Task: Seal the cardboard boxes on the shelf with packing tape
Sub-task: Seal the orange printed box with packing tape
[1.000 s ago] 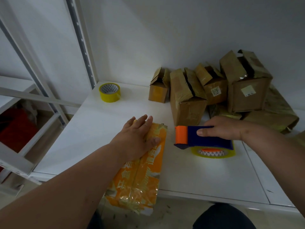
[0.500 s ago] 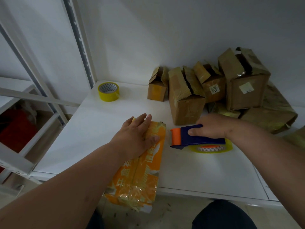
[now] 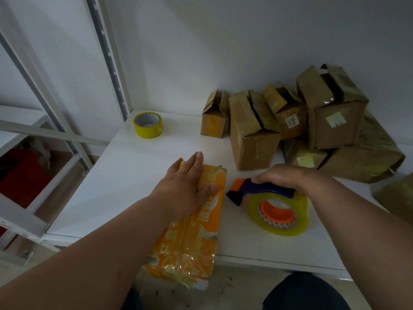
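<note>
A long orange printed box (image 3: 194,231) lies on the white shelf (image 3: 116,182) and juts out over its front edge. My left hand (image 3: 185,186) presses flat on the box's far end, fingers straight. My right hand (image 3: 288,177) grips the blue handle of a tape dispenser (image 3: 266,195), which carries a roll of clear yellowish tape with an orange hub and an orange tip. The dispenser's nose sits just right of the orange box, tilted so the roll faces me. Several brown cardboard boxes (image 3: 252,133) with loose flaps stand at the back right.
A spare roll of yellow tape (image 3: 148,124) lies at the shelf's back left corner. White metal shelf posts (image 3: 107,57) rise at the left, with a lower shelf and something red (image 3: 20,175) beyond. Another brown box (image 3: 395,198) sits at the right edge.
My right hand has brought the dispenser left toward the orange box and tilted it, so the roll's open face now shows. My left hand stays pressed on the box.
</note>
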The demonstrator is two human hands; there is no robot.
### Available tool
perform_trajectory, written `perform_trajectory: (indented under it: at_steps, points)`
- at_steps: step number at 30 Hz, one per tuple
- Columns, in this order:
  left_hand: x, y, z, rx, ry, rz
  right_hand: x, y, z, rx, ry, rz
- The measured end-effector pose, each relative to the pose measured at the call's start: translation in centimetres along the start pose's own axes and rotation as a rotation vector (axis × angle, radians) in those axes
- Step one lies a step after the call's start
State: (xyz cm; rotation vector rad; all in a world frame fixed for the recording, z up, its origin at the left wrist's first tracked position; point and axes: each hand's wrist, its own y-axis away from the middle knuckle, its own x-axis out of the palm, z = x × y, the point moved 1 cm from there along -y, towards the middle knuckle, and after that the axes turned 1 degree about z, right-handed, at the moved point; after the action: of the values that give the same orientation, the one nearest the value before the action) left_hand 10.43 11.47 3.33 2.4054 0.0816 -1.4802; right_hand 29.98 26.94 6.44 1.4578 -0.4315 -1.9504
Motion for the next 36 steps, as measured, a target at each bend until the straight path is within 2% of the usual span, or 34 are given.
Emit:
perform_trajectory:
  at_steps: [2,3,6,9,11,13,15,17,19,21,24,29,32,36]
  points:
    - [-0.1,0.0,0.0,0.007,0.011,-0.001,-0.6,0.9,-1.5,-0.016,-0.239,-0.054]
    - [-0.2,0.1,0.0,0.02,0.033,-0.004,-0.8,1.4,-2.1,-0.019,-0.281,-0.077]
    - [-0.5,0.0,0.1,0.015,0.201,-0.061,-0.6,2.6,-3.4,-0.04,-0.246,-0.118]
    - [-0.6,0.0,0.1,-0.113,0.307,-0.156,0.0,3.7,-4.5,-0.112,-0.227,-0.18]
    - [-0.7,0.6,0.3,-0.185,0.385,-0.164,0.5,4.5,-5.2,-0.172,-0.229,-0.233]
    - [-0.7,1.4,0.6,-0.193,0.516,-0.141,1.0,5.4,-5.9,-0.237,-0.245,-0.281]
    - [-0.9,2.3,0.6,-0.177,0.515,-0.161,1.5,6.3,-6.3,-0.306,-0.268,-0.311]
    - [-1.6,3.1,-0.1,-0.163,0.481,-0.258,1.9,7.6,-6.5,-0.379,-0.308,-0.334]
    - [-2.5,4.1,-1.5,-0.145,0.554,-0.341,2.2,9.0,-6.5,-0.453,-0.34,-0.361]
    - [-3.2,5.2,-3.2,-0.114,0.761,-0.27,2.5,10.4,-6.1,-0.528,-0.36,-0.376]
    - [-3.5,6.5,-5.1,-0.064,1.031,-0.056,3.1,12.1,-5.5,-0.622,-0.399,-0.374]
    - [-2.6,8.0,-6.4,-0.019,1.28,0.255,4.1,13.9,-5.1,-0.705,-0.47,-0.343]
    - [-1.9,8.8,-6.5,-0.015,1.425,0.347,4.7,14.6,-5.0,-0.715,-0.516,-0.309]
    - [-1.3,9.6,-6.6,-0.003,1.602,0.384,5.4,15.3,-4.8,-0.709,-0.626,-0.25]
